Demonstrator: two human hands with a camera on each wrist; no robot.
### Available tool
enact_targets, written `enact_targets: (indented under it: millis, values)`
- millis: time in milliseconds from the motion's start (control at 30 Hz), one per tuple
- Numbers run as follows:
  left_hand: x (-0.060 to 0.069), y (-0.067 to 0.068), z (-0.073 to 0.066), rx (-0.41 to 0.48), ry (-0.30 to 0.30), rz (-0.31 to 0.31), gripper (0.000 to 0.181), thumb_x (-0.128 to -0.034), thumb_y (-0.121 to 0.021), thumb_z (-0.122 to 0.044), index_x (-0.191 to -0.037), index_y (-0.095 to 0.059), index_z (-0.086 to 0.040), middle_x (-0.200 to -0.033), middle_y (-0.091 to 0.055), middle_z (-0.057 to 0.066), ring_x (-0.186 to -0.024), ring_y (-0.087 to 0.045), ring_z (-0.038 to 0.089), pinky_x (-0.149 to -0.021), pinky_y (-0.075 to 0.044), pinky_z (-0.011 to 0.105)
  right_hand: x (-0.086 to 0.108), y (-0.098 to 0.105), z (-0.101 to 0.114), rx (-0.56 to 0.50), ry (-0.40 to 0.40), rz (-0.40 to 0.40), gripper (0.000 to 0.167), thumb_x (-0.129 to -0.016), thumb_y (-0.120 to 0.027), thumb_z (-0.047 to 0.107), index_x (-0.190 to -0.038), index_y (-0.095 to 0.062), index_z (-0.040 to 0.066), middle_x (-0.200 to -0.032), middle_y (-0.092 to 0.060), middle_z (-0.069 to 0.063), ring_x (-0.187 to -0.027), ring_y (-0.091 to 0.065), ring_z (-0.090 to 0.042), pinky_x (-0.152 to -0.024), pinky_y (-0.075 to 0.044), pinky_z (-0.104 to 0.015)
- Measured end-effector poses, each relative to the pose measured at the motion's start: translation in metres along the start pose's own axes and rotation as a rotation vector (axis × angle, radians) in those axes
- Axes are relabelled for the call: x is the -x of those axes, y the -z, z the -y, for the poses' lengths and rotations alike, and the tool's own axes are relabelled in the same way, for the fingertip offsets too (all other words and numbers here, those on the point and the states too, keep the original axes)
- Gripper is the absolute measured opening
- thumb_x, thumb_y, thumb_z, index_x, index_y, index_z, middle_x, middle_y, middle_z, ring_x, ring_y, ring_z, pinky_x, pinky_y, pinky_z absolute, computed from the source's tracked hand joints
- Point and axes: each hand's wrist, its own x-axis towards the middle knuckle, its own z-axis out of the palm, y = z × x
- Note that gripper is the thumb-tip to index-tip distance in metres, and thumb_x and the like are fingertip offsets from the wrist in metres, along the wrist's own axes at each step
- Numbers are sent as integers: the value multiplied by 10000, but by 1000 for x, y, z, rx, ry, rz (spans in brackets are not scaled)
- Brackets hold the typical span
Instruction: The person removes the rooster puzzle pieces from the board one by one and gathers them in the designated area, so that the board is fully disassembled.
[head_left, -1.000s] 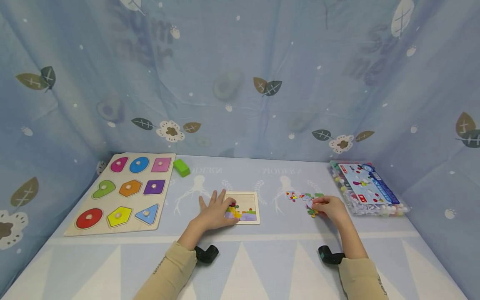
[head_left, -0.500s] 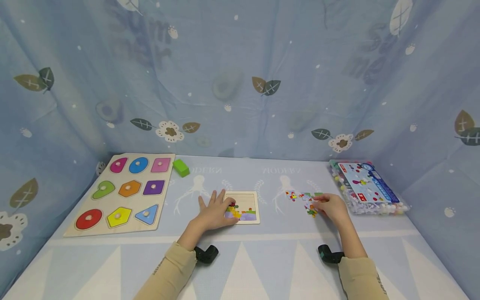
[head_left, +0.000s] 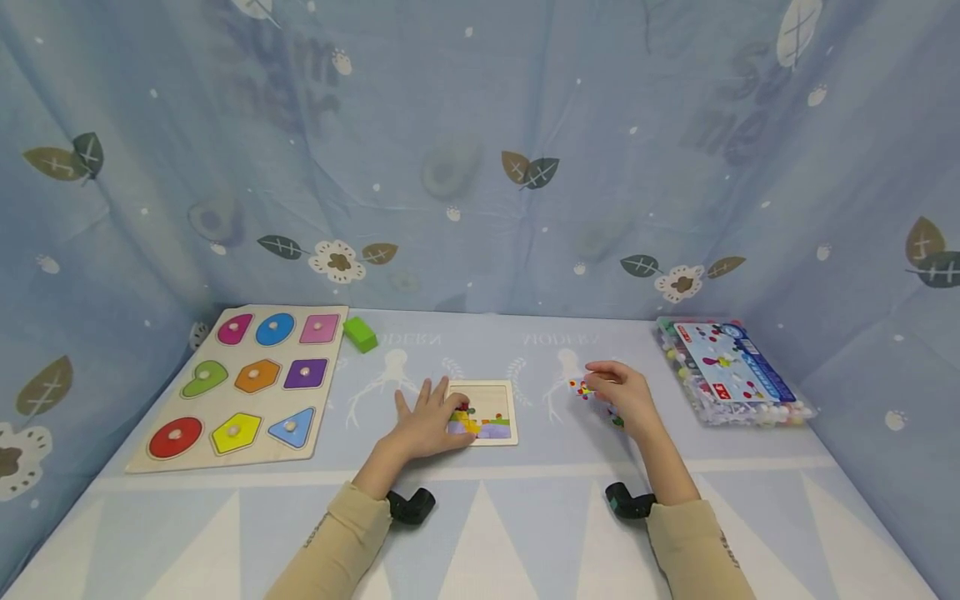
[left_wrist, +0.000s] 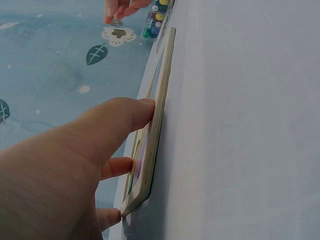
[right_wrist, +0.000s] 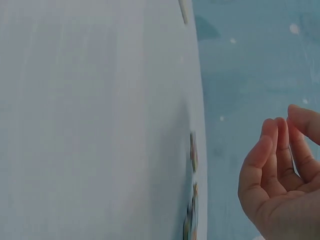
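Reader: What does the head view hold, and why is it laid out so?

Describer: A pale tabletop [head_left: 480,346]; at its middle lies a wooden puzzle tray [head_left: 487,393], partly filled, with fitted pieces [head_left: 492,429] along the side nearest the person; the left hand [head_left: 426,427] spreads wide over the tray's left end, probably to stop it sliding; loose pieces [head_left: 582,389] lie to the tray's right, by the right hand [head_left: 628,402], where they seem easy to reach; a board of knobbed shapes [head_left: 255,354] and a green block [head_left: 361,334] sit to the left, a clear box of beads [head_left: 738,367] to the right, seemingly out of the way.

Reader: And the left wrist view?

Describer: The tray, edge-on; the thumb rests on its near edge, one fingertip touches inside and another meets its corner; this looks like bracing rather than lifting.

Reader: The right wrist view; is that hand holding anything?

Describer: I cannot tell; its fingers gather narrowly, raised apart from the pieces on the tabletop, and no piece shows among them; so narrow a shape would suit small, flat things.
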Motion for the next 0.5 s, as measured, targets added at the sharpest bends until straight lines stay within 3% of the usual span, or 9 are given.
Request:
enact_targets:
  millis: [233, 500]
  values:
    - [0, 0, 0, -5, 14, -3, 689, -794, -636, -504, -1344, -414, -152, -1514, -182, 180, -1380, -101, 425, -959, 56, 733, -5, -37, 12, -22, 47, 46, 363, -868, -639, 137, -1174, -564, -45, -884, -623, 13, -827, -617, -120, -769, -500, -277]
    - [0, 1, -1, -35, 95, -30, 923, -724, -656, -577, -1437, -322, -96, -1516, -247, 63, -1392, -177, 325, -973, 56, 719, -11, -81, 16, -16, 44, 98, 310, -860, -632, 98, -1140, -596, -32, -938, -626, -63, -828, -617, -125, -793, -503, -310]
